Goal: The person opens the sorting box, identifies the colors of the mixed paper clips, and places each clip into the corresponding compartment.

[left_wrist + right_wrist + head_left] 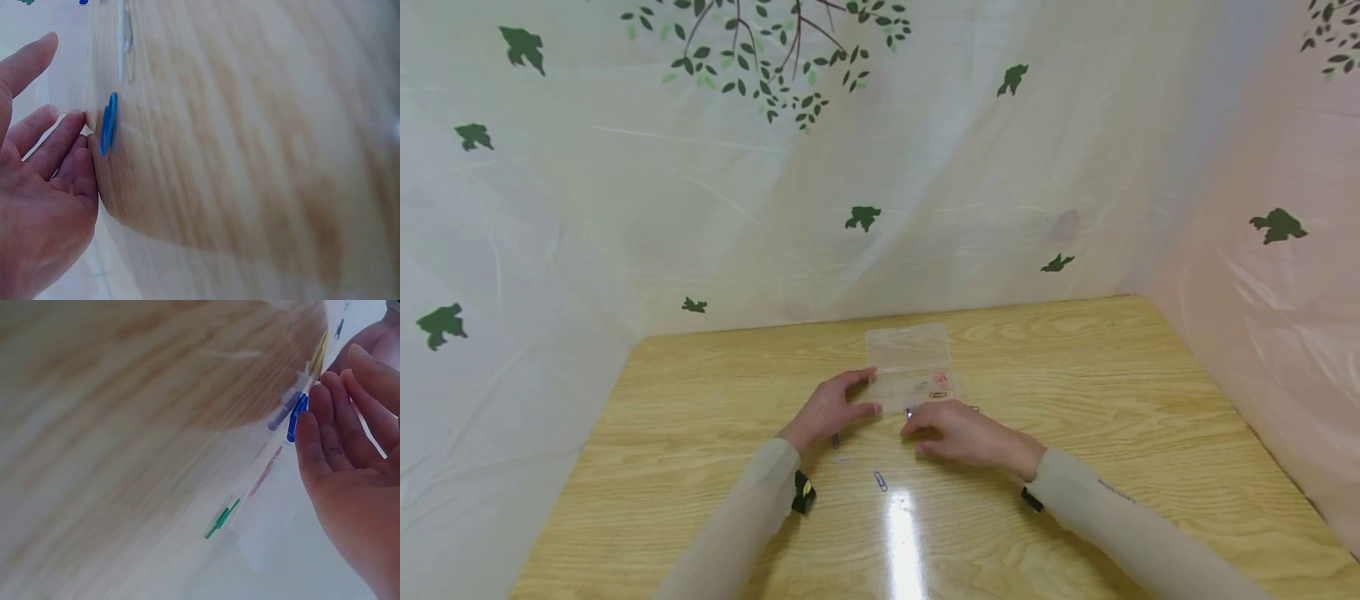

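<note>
A clear plastic box (895, 383), its lid (908, 348) raised at the back, lies on the table. My left hand (827, 411) is at its left side, thumb and fingers spread apart around the corner. By the box's front edge is my right hand (966, 432), fingers bent loosely, thumb apart from them. A blue paper clip (298, 417) and a yellow paper clip (319, 353) appear close to the right fingertips; whether they touch is unclear. An orange paper clip (937, 395) and a red piece (939, 378) show at the box's right part.
In front of the box lie a blue paper clip (880, 481), a white paper clip (841, 459) and a darker blue clip (835, 442) beside the left wrist. A green clip (221, 519) lies to the right. White curtains with leaf prints (862, 218) surround the wooden table (700, 492).
</note>
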Tool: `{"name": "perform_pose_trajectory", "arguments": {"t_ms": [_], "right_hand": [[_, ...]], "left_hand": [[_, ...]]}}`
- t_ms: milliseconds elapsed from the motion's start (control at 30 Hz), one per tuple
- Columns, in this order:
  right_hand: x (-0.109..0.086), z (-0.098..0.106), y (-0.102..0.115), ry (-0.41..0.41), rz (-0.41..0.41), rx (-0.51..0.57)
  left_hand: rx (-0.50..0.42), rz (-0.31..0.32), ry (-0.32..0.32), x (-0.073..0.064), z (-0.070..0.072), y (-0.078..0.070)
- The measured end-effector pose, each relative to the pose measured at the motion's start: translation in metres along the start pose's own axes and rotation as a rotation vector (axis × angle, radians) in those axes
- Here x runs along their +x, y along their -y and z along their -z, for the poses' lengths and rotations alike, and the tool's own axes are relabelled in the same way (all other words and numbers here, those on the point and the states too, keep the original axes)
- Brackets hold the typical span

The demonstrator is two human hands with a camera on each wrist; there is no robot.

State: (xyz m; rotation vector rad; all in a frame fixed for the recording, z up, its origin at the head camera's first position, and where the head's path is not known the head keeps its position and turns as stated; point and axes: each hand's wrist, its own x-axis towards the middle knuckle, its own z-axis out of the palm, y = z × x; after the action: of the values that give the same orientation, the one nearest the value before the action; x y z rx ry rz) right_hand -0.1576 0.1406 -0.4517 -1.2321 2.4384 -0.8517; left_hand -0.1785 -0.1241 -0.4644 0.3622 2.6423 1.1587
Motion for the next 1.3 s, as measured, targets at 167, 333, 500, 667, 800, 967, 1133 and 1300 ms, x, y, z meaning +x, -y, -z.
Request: {"name": "perform_pose_trajectory", "arguments": {"t_ms": [167, 333, 500, 667, 800, 967, 1133, 1300], "right_hand": [[0.0013, -0.0022, -0.0013, 0.008, -0.005, -0.006], [0.0032, -0.0051, -0.0027, 0.012, 0.014, -0.025], [0.0049, -0.0068, -0.0028, 0.014, 0.045, -0.072], [0.0063, -0.0079, -0.0024, 0.020, 0.045, -0.091], [0.0069, -0.0082, -0.0023, 0.020, 0.035, -0.086], [0.0079, -0.0069, -0.0008, 0.022, 0.013, -0.080], [0.0095, -0.0071, -0.0003, 0.048, -0.009, -0.078], [0.0089, -0.0077, -0.0010, 0.064, -0.002, -0.096]], "left_hand": [[-0.005, 0.004, -0.001, -0.0003, 0.0006, -0.0001], [-0.004, 0.003, -0.001, -0.0008, 0.0004, 0.0008], [-0.002, -0.003, -0.005, -0.0013, 0.0005, 0.0003], [-0.014, -0.009, -0.004, -0.0015, 0.0007, -0.0006], [-0.021, -0.009, 0.000, -0.0013, 0.0006, -0.0007], [-0.019, -0.008, -0.004, -0.0010, 0.0006, -0.0004], [-0.017, -0.010, -0.002, -0.0005, 0.0008, -0.0001], [-0.002, -0.007, 0.002, 0.0001, 0.0007, 0.0003]]}}
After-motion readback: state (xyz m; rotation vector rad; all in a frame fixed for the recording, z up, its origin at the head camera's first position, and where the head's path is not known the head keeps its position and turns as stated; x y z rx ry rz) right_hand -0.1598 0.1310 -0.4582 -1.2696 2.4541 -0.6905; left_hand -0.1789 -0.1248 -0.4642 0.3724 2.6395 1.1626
